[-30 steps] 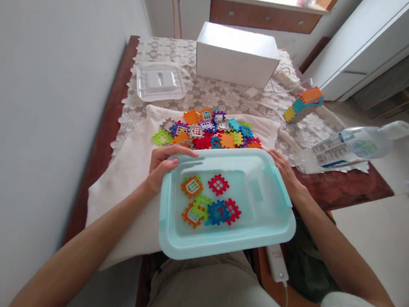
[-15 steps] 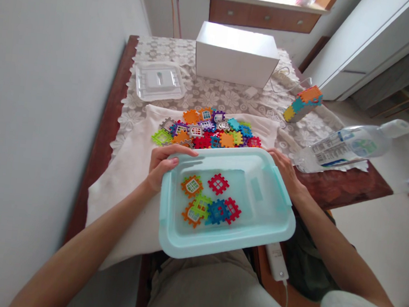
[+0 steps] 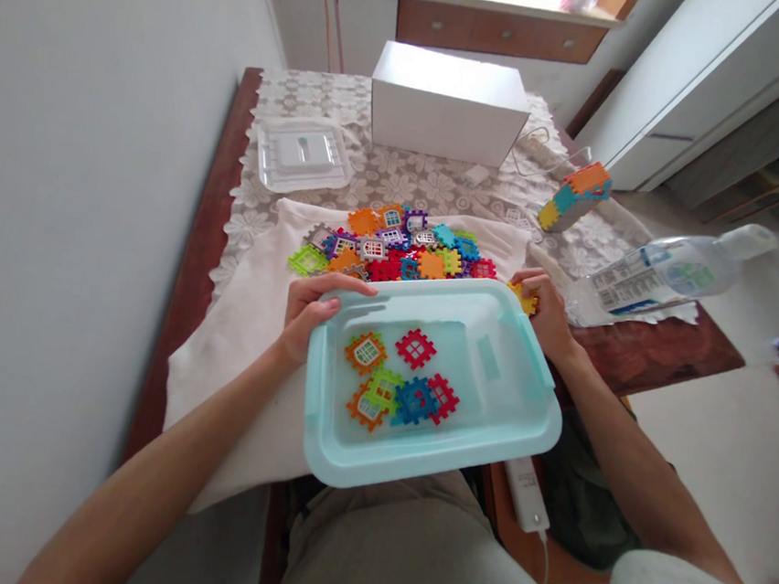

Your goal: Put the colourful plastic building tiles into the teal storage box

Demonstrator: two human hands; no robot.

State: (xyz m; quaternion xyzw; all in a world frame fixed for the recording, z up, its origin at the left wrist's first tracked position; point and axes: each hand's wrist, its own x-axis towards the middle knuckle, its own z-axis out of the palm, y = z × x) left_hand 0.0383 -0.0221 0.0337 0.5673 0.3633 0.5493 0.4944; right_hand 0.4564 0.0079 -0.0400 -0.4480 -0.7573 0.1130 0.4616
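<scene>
My left hand [image 3: 314, 314] grips the far left corner of a light teal plastic bin [image 3: 485, 439], thumb over its rim. Several interlocking building tiles lie on the bin's floor, among them a red window tile [image 3: 415, 349], a blue tile [image 3: 416, 402] and an orange window tile [image 3: 365, 352]. Beside the bin's right far corner, my right hand [image 3: 544, 314] pinches a yellow tile [image 3: 524, 299], partly hidden by the fingers. Just beyond the bin, a mixed pile of coloured tiles [image 3: 394, 248] rests on a white cloth [image 3: 249, 315].
A clear plastic lid [image 3: 304, 157] and a white box [image 3: 449, 105] sit toward the table's far side. On the right stand a block built from tiles [image 3: 575, 198] and a large clear bottle [image 3: 673, 273]. A white power strip [image 3: 527, 496] lies below the bin's right side.
A yellow tile now shows in my right hand, which has come up a little beside the bin's corner. My left hand keeps its hold, and the tiles in the bin look the same.
</scene>
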